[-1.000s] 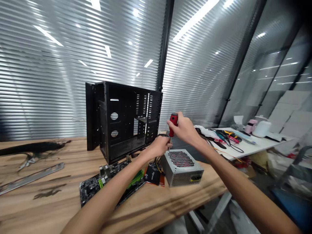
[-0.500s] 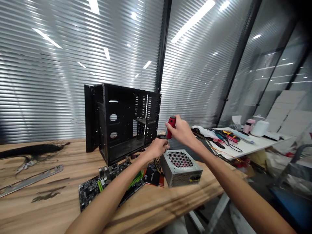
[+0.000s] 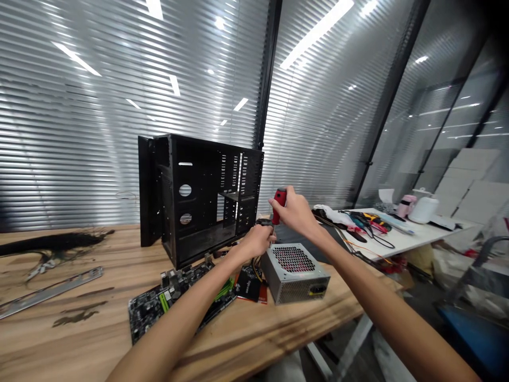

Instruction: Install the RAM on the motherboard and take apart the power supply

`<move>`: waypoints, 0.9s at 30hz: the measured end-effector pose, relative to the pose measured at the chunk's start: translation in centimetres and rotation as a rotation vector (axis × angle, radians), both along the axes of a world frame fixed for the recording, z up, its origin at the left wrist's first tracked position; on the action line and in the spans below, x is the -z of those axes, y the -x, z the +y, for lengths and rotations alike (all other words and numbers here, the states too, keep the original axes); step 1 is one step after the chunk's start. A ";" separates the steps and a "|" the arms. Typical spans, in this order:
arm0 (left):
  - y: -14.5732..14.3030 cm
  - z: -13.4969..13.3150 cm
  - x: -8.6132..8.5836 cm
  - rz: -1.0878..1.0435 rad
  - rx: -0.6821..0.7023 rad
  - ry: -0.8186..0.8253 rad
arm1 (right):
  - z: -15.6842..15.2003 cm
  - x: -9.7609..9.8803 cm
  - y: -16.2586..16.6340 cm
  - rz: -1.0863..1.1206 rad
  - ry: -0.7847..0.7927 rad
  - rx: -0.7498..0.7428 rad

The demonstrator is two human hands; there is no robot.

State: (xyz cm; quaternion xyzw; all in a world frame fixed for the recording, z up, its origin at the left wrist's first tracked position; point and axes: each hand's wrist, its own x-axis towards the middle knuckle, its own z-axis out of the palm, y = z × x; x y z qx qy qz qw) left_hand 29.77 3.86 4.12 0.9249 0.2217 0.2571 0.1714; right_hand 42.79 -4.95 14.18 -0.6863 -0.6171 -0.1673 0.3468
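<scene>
My right hand (image 3: 296, 209) is wrapped round the red handle of a screwdriver (image 3: 279, 206), which points almost straight down. Its thin shaft meets the far left corner of a grey power supply (image 3: 289, 284) with a honeycomb fan grille on top. Beside the lower shaft, at that same corner, my left hand (image 3: 257, 241) is closed with curled fingers. What they grip is hidden. Cables run below the left hand. Under my left forearm lies a motherboard (image 3: 145, 313) with green slots. A small black drive (image 3: 248, 286) rests between it and the power supply.
An open black computer case (image 3: 199, 212) stands behind the hands. To the left lie a black cable bundle (image 3: 51, 244) and a metal strip (image 3: 59, 289). A white table (image 3: 417, 233) at the right bears tools, cables and a pink bottle (image 3: 406, 206). The wooden table's front edge runs below the power supply.
Both hands hold nearly the same pose, with the screwdriver still at the power supply's corner. The view has shifted very slightly.
</scene>
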 end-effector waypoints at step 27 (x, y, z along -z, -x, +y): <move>-1.2 -0.1 0.2 -0.166 -0.028 0.092 | 3.1 -8.6 -0.5 -0.382 0.645 0.036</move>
